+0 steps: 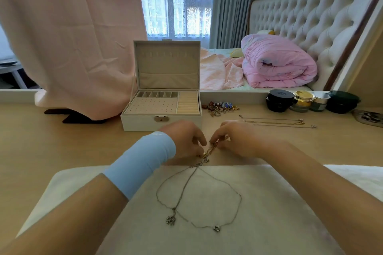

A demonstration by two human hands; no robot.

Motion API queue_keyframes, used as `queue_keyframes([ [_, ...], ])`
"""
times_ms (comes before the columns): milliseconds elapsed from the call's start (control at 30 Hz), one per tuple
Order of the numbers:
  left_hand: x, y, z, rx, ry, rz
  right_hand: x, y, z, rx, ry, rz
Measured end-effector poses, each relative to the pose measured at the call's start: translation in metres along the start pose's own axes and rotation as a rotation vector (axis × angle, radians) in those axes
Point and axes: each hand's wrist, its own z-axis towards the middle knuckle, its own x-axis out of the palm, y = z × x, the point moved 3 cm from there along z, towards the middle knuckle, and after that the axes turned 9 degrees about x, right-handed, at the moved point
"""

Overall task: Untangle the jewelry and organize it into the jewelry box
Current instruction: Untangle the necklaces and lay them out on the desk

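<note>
Two fine chains (196, 192) are knotted together at the far edge of the white mat (269, 203). Their loops trail back over it toward the person, one ending in a cluster pendant (171, 220), the other in a small stone pendant (216, 228). The knot (207, 152) hangs between both hands: the left hand (184, 141) has a narrow grip pinching its lower part, and the right hand (238, 141) pinches its upper end.

The main risk, as I judge it, is pulling the hands apart too firmly. That would cinch the knot tighter or snap a thin link. Lifting could also drag the pendants across the mat and snag the loops on each other again.

Just behind the hands on the counter (62, 141) stands the jewelry box (163, 97), lid up, its trays showing nothing in them. Nothing blocks the way to it. Beside its right corner lies a heap of small colourful pieces (220, 107). Further right, three straightened chains (277, 123) lie side by side, near enough that a careless right forearm could sweep them. Cosmetic jars (279, 100) stand beyond.
</note>
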Motion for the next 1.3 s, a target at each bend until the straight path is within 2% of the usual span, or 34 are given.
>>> queue_keyframes([
  [233, 0.011, 0.029, 0.019, 0.005, -0.008, -0.028, -0.004, -0.018, 0.016, -0.038, -0.058, -0.032],
  [433, 0.015, 0.045, 0.023, -0.006, 0.013, 0.074, -0.006, -0.036, 0.019, -0.002, -0.056, 0.032],
  [633, 0.009, 0.041, 0.024, 0.027, -0.111, 0.036, -0.008, -0.03, 0.019, -0.036, -0.101, 0.048],
  [733, 0.011, 0.036, 0.028, 0.09, -0.055, 0.071, -0.002, -0.023, 0.021, -0.073, -0.076, 0.039],
  [900, 0.011, 0.046, 0.028, 0.033, -0.072, 0.082, -0.001, -0.029, 0.025, -0.04, -0.059, 0.011],
  [1133, 0.021, 0.028, 0.037, 0.037, -0.185, 0.195, -0.003, -0.029, 0.023, -0.047, -0.01, 0.015],
  [1300, 0.023, 0.021, 0.043, 0.082, -0.219, 0.31, -0.003, -0.031, 0.025, -0.049, -0.053, 0.066],
])
